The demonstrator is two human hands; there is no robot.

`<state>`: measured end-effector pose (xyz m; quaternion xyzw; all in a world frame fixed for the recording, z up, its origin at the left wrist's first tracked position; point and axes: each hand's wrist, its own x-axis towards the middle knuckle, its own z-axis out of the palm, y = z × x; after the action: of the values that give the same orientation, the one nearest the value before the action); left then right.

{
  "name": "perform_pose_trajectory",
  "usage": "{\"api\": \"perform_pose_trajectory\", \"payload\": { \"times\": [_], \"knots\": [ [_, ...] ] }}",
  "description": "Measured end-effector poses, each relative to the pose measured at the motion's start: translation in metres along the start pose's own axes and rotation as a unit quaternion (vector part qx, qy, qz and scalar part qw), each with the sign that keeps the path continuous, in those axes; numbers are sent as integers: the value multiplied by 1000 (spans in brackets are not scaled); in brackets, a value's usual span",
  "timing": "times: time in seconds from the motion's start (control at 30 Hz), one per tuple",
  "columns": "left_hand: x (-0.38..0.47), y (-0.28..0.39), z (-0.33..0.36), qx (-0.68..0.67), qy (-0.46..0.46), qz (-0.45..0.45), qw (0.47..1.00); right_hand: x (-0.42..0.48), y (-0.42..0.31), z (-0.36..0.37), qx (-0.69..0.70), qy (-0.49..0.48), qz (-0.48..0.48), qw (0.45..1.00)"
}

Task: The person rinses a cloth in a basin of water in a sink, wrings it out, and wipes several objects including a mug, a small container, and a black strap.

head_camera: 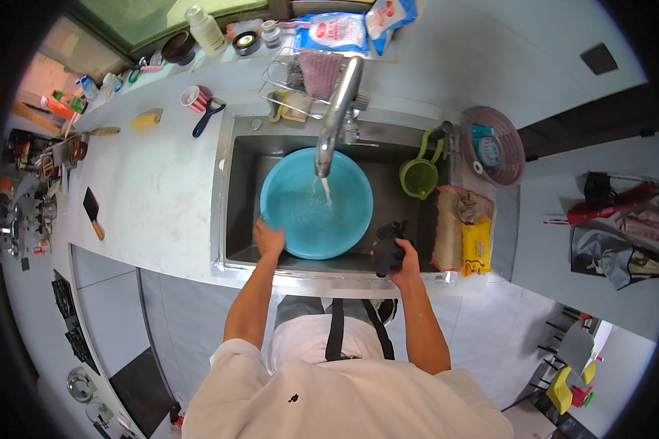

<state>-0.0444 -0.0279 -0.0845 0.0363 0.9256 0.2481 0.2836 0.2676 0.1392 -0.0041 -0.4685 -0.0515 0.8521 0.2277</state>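
Observation:
A light-blue plastic basin (285, 203) stands in the dark sink (241, 164), with shallow water inside. From the chrome faucet (338, 110) a stream of water (327, 193) falls into it. My left hand (269, 240) grips the basin's near-left rim. In my right hand (408, 259) is a bunched black cloth (389, 249), held over the sink just right of the basin. Its folds hide what kind of cloth item it is, and my fingers are partly covered by it.
A green strainer (419, 178) hangs at the sink's right wall. Beside it lie a beige scrubbing cloth (448, 230), a yellow packet (476, 247) and a mauve basket (508, 164). Leftward on the counter are a peeler (207, 116), a striped cup (194, 99) and a knife (93, 213).

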Motion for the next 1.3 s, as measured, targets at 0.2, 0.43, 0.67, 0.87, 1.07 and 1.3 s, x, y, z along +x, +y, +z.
{"api": "perform_pose_trajectory", "payload": {
  "times": [0.2, 0.43, 0.67, 0.87, 1.07, 1.3],
  "knots": [
    [-13, -1, -6, 39, -1, 109, 993, 97, 66, 72, -290, 66, -81, 951],
    [1, 3, -25, 154, -122, 69, 978, 160, 135, 108, -875, 32, -177, 450],
    [-7, 14, -48, 180, -252, 99, 946, 210, 177, 81, -882, 95, -349, 302],
    [-2, 11, -48, 184, -266, 91, 942, 240, 166, 94, -887, 92, -333, 306],
    [-2, 8, -42, 175, -256, 113, 944, 245, 149, 137, -694, 257, -294, 605],
    [2, -6, -36, 149, -255, 106, 949, 156, 153, 136, -841, 93, -401, 353]
  ]
}}
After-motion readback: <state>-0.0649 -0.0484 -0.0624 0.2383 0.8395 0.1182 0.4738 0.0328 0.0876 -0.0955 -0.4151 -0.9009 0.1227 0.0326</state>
